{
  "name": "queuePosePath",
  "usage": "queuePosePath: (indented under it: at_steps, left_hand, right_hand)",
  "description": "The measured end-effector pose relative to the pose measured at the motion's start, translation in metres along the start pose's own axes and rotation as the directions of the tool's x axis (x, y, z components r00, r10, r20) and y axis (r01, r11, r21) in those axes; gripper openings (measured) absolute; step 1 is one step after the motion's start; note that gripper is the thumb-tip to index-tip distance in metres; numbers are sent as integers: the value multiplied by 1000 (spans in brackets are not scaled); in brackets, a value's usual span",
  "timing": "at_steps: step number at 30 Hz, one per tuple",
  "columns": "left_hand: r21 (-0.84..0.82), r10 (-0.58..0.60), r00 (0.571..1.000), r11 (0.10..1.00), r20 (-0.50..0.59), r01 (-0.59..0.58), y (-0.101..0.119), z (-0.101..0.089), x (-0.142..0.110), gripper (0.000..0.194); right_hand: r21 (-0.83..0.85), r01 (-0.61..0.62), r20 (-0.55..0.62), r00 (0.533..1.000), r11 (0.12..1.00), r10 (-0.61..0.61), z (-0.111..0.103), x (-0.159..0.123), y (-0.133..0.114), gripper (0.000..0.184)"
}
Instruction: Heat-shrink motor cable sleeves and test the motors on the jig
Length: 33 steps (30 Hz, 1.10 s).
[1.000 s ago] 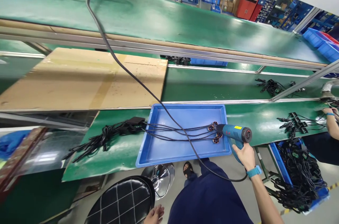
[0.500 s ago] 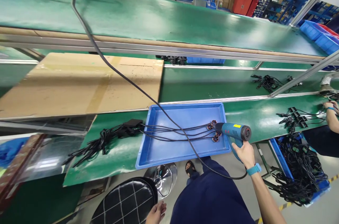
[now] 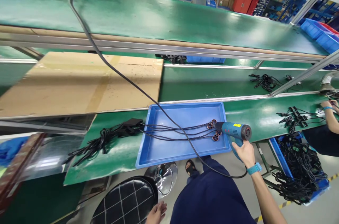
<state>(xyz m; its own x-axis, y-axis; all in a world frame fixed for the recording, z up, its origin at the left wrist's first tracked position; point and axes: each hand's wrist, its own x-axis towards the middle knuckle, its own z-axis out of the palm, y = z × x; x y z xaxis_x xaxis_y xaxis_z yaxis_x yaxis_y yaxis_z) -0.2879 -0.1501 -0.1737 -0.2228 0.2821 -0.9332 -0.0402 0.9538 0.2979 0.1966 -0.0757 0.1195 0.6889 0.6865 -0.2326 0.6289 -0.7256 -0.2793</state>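
Note:
My right hand (image 3: 245, 153) grips the handle of a blue heat gun (image 3: 234, 130), a light blue band around the wrist. The gun's nozzle points left, close to several small round parts with copper-coloured windings (image 3: 212, 124) at the cable ends. Those black cables (image 3: 169, 129) run across a shallow blue tray (image 3: 185, 158) and over its left rim. Beyond it lie black boxes (image 3: 131, 125) and bundled leads (image 3: 99, 146) on the green bench. Low in the view, my left hand (image 3: 157, 211) hangs by the stool with loosely bent fingers and holds nothing.
The gun's grey power cord (image 3: 137, 88) crosses over the tray from the upper shelf (image 3: 159, 15). Cardboard (image 3: 127, 86) lies at the left. A black stool (image 3: 127, 202) stands below. At the right, a co-worker's hands (image 3: 328, 105) handle cables near a full blue crate (image 3: 280, 157).
The heat gun and both my hands stay almost where they were. The co-worker's hands at the right have shifted slightly.

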Motion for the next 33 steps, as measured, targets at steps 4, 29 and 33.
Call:
queuePosePath:
  at_steps: [4, 29, 33]
  left_hand:
    - [37, 23, 1000, 999, 3, -23, 1, 1, 0, 38]
    - [113, -31, 999, 993, -15, 33, 16, -5, -11, 9]
    - [219, 82, 996, 973, -30, -73, 32, -7, -17, 10]
  right_hand:
    - [-5, -4, 7, 1000, 1000, 4, 1, 0, -3, 45]
    - [-19, -125, 87, 988, 992, 126, -7, -60, 46, 46]
    - [20, -157, 74, 985, 987, 155, 0, -64, 49, 42]
